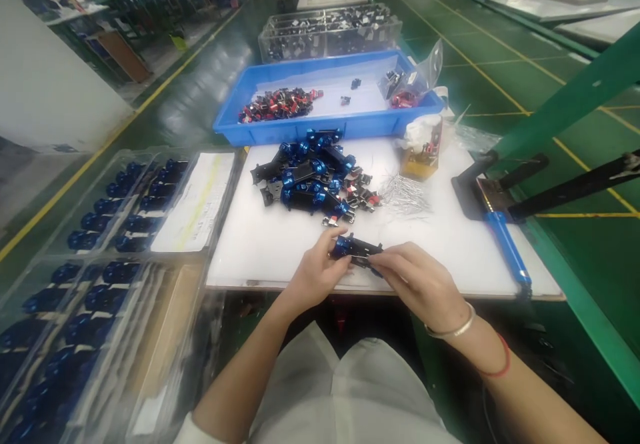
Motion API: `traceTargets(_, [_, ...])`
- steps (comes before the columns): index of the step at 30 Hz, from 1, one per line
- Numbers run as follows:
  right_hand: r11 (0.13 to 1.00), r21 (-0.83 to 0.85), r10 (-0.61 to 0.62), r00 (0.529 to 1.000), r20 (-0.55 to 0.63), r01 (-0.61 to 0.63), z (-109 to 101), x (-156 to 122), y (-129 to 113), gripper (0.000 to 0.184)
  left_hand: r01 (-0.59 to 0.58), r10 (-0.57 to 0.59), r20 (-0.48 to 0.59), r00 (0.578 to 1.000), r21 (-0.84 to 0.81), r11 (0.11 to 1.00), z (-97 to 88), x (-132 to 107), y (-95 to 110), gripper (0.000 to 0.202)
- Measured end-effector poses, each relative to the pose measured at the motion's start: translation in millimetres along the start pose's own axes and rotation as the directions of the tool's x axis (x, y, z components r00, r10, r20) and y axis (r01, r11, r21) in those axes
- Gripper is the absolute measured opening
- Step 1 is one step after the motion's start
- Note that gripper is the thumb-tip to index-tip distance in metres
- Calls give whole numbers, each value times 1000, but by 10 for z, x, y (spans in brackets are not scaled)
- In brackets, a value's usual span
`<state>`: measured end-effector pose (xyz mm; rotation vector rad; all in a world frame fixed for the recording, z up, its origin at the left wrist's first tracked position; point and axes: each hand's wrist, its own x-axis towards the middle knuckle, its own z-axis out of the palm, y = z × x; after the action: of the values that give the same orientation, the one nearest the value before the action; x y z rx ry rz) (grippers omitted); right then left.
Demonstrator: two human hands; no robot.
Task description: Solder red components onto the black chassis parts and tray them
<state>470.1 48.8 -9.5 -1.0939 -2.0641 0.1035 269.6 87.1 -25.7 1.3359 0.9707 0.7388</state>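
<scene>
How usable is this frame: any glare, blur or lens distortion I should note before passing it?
Head view: even light, soft shadows; the blue-and-black part between the left hand and right hand is fairly sharp. Head view, left edge: the clear trays look smeared and stretched by the wide lens. Head view, top: the green floor shows glare, and the background is soft.

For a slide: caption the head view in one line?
Left hand and right hand hold a blue-and-black part over a white table, pile of parts behind.
</scene>
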Motion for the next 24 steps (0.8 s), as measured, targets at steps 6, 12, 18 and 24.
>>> traceTargets(6, [997, -64, -35, 999, 23, 37, 72, -40, 25, 21, -26, 23, -34, 999, -87, 996, 11, 49, -63, 44])
traceTargets(12, [986, -151, -74, 997, -13, 71, 114, -80, 73, 21, -33, 31, -63, 998, -40, 999, 31, 42, -46, 46])
traceTargets(18, [988, -126, -83, 996, 36, 87, 141, -153, 119, 27, -33, 38, -100, 994, 48, 998, 57, 9, -50, 47])
traceTargets(24, [979, -145, -147, 989, -1, 145, 144, -188, 116, 31, -48, 55, -109, 992, 60, 997, 48, 9, -52, 45])
